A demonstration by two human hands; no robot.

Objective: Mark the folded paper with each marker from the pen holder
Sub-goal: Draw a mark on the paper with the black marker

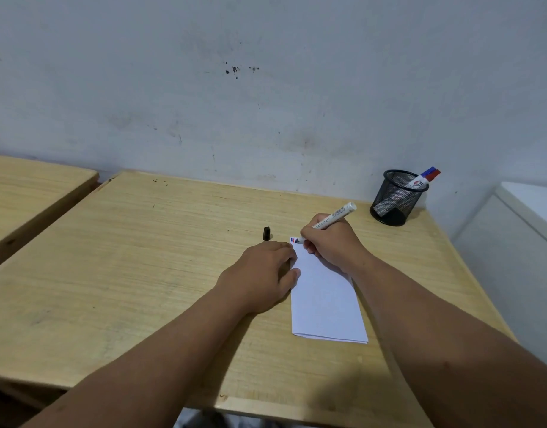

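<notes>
Third marking: right hand (331, 242), fingers pinching the black marker (329, 222), tip on folded paper (324, 298); left hand (263, 273) fingers spread, pinning it. Next, recapping with cap (266, 233).

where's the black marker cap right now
In the head view, the black cap lies on the wooden desk, just beyond the left hand and left of the folded paper's top corner.

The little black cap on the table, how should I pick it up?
Pinch the black cap across its two long sides, coming straight down from above. It lies flat and alone on the table, just beyond the left hand, so nothing blocks your fingers.
</notes>
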